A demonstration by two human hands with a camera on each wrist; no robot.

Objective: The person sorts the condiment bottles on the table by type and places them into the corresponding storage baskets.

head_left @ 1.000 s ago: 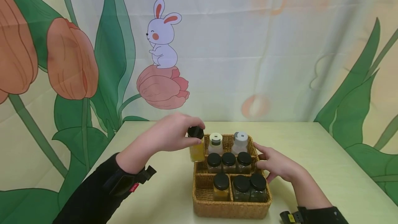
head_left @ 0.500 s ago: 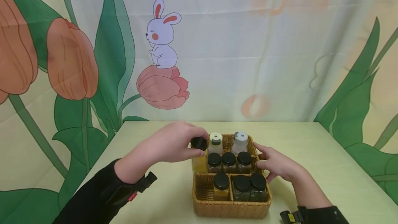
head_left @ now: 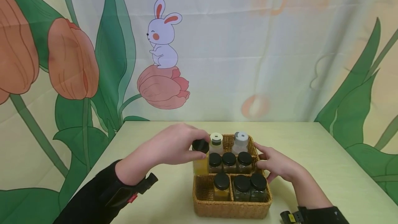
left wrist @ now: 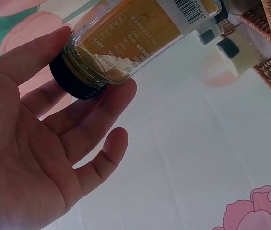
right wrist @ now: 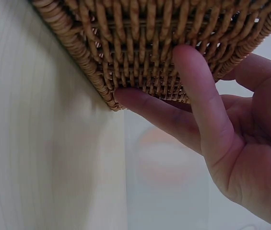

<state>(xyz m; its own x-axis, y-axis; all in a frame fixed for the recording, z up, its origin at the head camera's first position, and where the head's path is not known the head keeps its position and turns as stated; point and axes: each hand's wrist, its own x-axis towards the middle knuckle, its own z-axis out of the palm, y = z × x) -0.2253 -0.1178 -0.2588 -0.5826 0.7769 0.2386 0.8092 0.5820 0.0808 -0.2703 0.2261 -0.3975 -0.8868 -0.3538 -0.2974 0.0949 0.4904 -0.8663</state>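
My left hand [head_left: 174,144] pinches a glass spice jar [head_left: 200,167] by its black lid, between thumb and fingers. Yellow-brown powder fills the jar, and the left wrist view shows its label and barcode [left wrist: 191,10]. The jar is upright at the left side of the wicker basket [head_left: 231,211], level with the middle row; its base is below the rim line in the head view, and I cannot tell whether it touches the bottom. My right hand [head_left: 278,163] rests against the basket's right side, its extended fingers touching the woven wall [right wrist: 145,43].
Two shaker bottles with pale caps, a left one [head_left: 216,144] and a right one [head_left: 240,143], stand at the back. Several black-lidded jars [head_left: 229,160] fill the middle row. In front are a yellow-brown jar [head_left: 221,189] and two darker jars [head_left: 249,189]. A printed curtain [head_left: 217,61] hangs behind the table [head_left: 155,196].
My left hand has lowered the spice jar and brought it slightly right, towards the basket's middle row. The right hand and the basket stay where they were.
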